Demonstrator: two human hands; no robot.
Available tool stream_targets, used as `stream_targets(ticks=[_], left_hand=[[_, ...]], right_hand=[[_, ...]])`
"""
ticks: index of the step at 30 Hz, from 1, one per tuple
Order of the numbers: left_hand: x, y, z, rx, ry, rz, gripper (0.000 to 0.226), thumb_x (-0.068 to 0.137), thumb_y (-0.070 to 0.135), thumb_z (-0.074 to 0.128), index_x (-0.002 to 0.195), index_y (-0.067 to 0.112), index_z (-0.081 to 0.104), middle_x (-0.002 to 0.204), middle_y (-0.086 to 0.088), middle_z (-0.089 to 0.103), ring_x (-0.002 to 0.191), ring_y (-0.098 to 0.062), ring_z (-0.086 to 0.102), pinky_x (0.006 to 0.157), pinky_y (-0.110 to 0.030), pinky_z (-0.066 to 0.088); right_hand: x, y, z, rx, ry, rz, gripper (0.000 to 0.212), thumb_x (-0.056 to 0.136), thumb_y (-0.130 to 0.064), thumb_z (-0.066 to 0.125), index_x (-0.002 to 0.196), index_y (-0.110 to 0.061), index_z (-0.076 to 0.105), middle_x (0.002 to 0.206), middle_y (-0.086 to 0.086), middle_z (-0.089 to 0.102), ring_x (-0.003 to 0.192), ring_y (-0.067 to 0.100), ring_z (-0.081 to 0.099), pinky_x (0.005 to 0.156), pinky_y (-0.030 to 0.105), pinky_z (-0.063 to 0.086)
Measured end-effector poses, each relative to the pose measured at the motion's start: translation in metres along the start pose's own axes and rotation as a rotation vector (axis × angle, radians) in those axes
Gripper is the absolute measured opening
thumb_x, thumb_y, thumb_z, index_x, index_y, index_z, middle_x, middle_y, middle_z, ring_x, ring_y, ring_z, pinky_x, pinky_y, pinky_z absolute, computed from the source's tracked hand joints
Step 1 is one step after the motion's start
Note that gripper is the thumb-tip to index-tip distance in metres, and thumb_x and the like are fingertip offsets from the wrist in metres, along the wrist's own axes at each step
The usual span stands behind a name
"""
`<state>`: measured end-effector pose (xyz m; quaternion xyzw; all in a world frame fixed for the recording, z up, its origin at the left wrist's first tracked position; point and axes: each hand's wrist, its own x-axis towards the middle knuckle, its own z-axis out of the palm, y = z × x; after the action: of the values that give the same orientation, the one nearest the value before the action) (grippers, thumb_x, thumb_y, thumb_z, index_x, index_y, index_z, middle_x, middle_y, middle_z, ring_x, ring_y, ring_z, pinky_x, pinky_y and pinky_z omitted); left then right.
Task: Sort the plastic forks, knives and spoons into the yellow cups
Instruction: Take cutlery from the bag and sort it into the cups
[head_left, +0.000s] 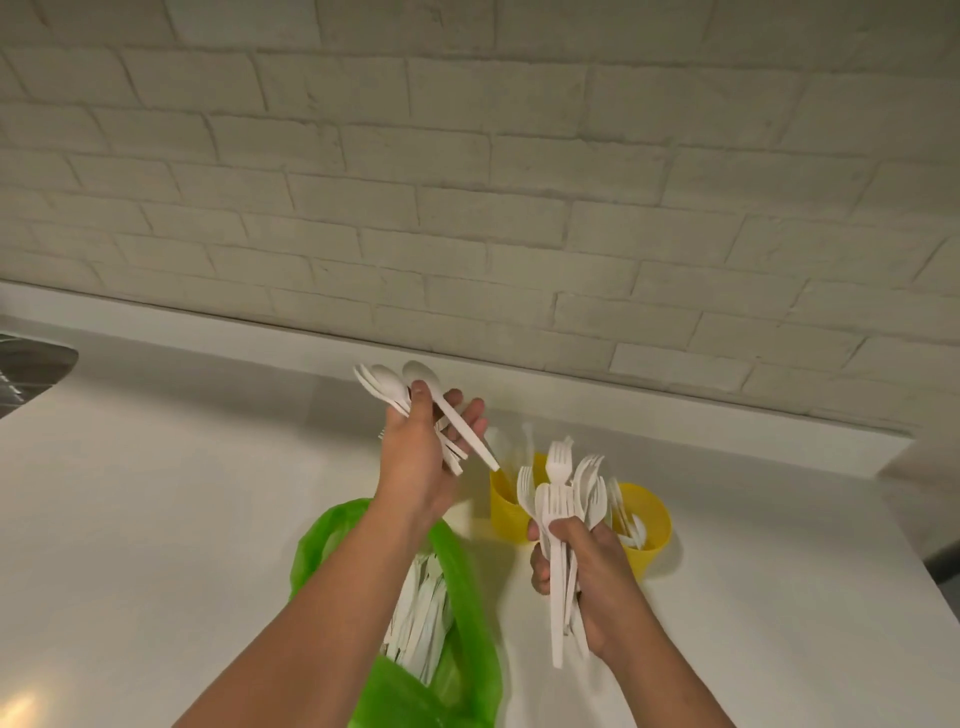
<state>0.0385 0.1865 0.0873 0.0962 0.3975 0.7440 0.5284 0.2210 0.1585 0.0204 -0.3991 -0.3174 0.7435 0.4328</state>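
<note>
Nearest the camera, a green bag (462, 613) lies on the white desk (156, 519), its mouth open toward the wall, with a heap of white cutlery (421, 613) showing inside; the pieces are too blurred to tell forks from knives. The left forearm crosses over the bag.

To the right, the right hand (587, 577) is raised above the desk, its grip clamped around a bundle of forks (563, 499), tines up and handles hanging below the fist.

Just beyond that hand stand two yellow cups. The right cup (649, 525) holds a few white pieces, their kind unclear. The left cup (506, 501) is partly hidden behind the forks, and pale handles rise from it, blurred.

Farther out and higher, the left hand (421, 457) is lifted above the desk, left of the cups. Its grip is closed on several spoons (395, 389), bowls pointing up and away, with one spoon (447, 410) slanting down across the fingers so that its handle end points toward the left cup.

A metallic surface (31, 364) shows at the far left edge. Behind the desk rises a pale brick wall (467, 182).
</note>
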Motion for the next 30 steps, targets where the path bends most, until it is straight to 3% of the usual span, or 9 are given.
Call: stream_targets(ticks=[4, 6, 9, 13, 16, 20, 24, 27, 30], left_hand=[[-0.009, -0.008, 0.001, 0.178, -0.092, 0.036, 0.018, 0.109, 0.039, 0.046, 0.112, 0.021, 0.049, 0.065, 0.000, 0.045, 0.048, -0.013, 0.042, 0.048, -0.027, 0.046], [-0.016, -0.015, -0.002, 0.312, -0.134, 0.063, 0.022, 0.106, 0.040, 0.053, 0.098, 0.021, 0.044, 0.062, 0.002, 0.035, 0.046, -0.011, 0.030, 0.041, -0.024, 0.030], [-0.024, -0.024, -0.010, 0.493, -0.238, 0.037, 0.028, 0.099, 0.032, 0.067, 0.084, 0.021, 0.046, 0.060, 0.002, 0.030, 0.045, -0.010, 0.024, 0.040, -0.023, 0.018], [-0.029, -0.023, -0.015, 0.607, -0.273, -0.039, 0.022, 0.101, 0.030, 0.064, 0.086, 0.013, 0.064, 0.058, -0.003, 0.048, 0.043, -0.012, 0.034, 0.040, -0.021, 0.022], [-0.029, -0.018, -0.014, 0.586, -0.292, -0.085, 0.032, 0.104, 0.034, 0.057, 0.089, 0.007, 0.063, 0.066, -0.010, 0.064, 0.050, -0.018, 0.055, 0.044, -0.025, 0.045], [-0.033, -0.020, -0.011, 0.630, -0.334, -0.126, 0.047, 0.100, 0.042, 0.060, 0.069, 0.009, 0.056, 0.066, -0.016, 0.066, 0.052, -0.023, 0.062, 0.054, -0.032, 0.056], [-0.036, -0.037, -0.007, 0.683, -0.315, -0.164, 0.057, 0.095, 0.046, 0.068, 0.052, 0.020, 0.040, 0.047, -0.003, 0.035, 0.036, -0.014, 0.028, 0.040, -0.019, 0.021], [-0.038, -0.049, 0.006, 0.659, -0.361, -0.216, 0.040, 0.099, 0.027, 0.062, 0.064, 0.020, 0.043, 0.052, 0.000, 0.029, 0.040, -0.013, 0.018, 0.045, -0.027, 0.008], [-0.037, -0.058, 0.025, 0.623, -0.401, -0.278, 0.026, 0.099, 0.018, 0.053, 0.074, 0.019, 0.045, 0.057, 0.000, 0.031, 0.044, -0.013, 0.022, 0.045, -0.027, 0.014]], right_hand=[[-0.002, -0.008, 0.001, 0.056, -0.024, -0.001, 0.009, 0.094, -0.004, 0.063, 0.097, -0.011, 0.067, 0.079, 0.014, 0.059, 0.051, 0.019, 0.039, 0.047, 0.025, 0.031], [-0.003, -0.012, 0.002, 0.125, -0.054, 0.008, 0.008, 0.086, -0.009, 0.071, 0.087, -0.018, 0.072, 0.080, 0.011, 0.059, 0.051, 0.016, 0.041, 0.047, 0.025, 0.031], [-0.005, -0.020, 0.005, 0.314, -0.082, 0.039, 0.021, 0.081, -0.006, 0.074, 0.101, -0.009, 0.067, 0.090, 0.011, 0.065, 0.050, 0.013, 0.046, 0.046, 0.023, 0.037], [-0.005, -0.037, 0.005, 0.427, -0.157, 0.076, 0.050, 0.060, -0.009, 0.093, 0.105, -0.002, 0.071, 0.092, 0.008, 0.068, 0.050, 0.011, 0.047, 0.044, 0.022, 0.043], [-0.005, -0.055, -0.003, 0.435, -0.196, 0.090, 0.077, 0.047, -0.012, 0.099, 0.114, 0.001, 0.064, 0.084, 0.004, 0.065, 0.049, 0.009, 0.049, 0.043, 0.020, 0.045], [-0.005, -0.074, -0.023, 0.480, -0.176, 0.081, 0.058, 0.048, -0.011, 0.100, 0.095, -0.009, 0.067, 0.076, -0.002, 0.062, 0.051, 0.008, 0.055, 0.047, 0.022, 0.051], [-0.014, -0.092, -0.044, 0.364, -0.136, 0.076, 0.025, 0.078, -0.023, 0.080, 0.078, -0.015, 0.057, 0.058, -0.006, 0.046, 0.042, 0.004, 0.041, 0.040, 0.017, 0.041], [-0.019, -0.103, -0.060, 0.241, -0.032, -0.067, 0.014, 0.088, -0.020, 0.066, 0.084, -0.018, 0.052, 0.065, -0.004, 0.049, 0.043, 0.006, 0.040, 0.038, 0.018, 0.038], [-0.023, -0.107, -0.073, 0.164, 0.065, -0.170, 0.013, 0.091, -0.013, 0.066, 0.087, -0.018, 0.055, 0.068, -0.001, 0.050, 0.044, 0.008, 0.042, 0.039, 0.021, 0.038]])
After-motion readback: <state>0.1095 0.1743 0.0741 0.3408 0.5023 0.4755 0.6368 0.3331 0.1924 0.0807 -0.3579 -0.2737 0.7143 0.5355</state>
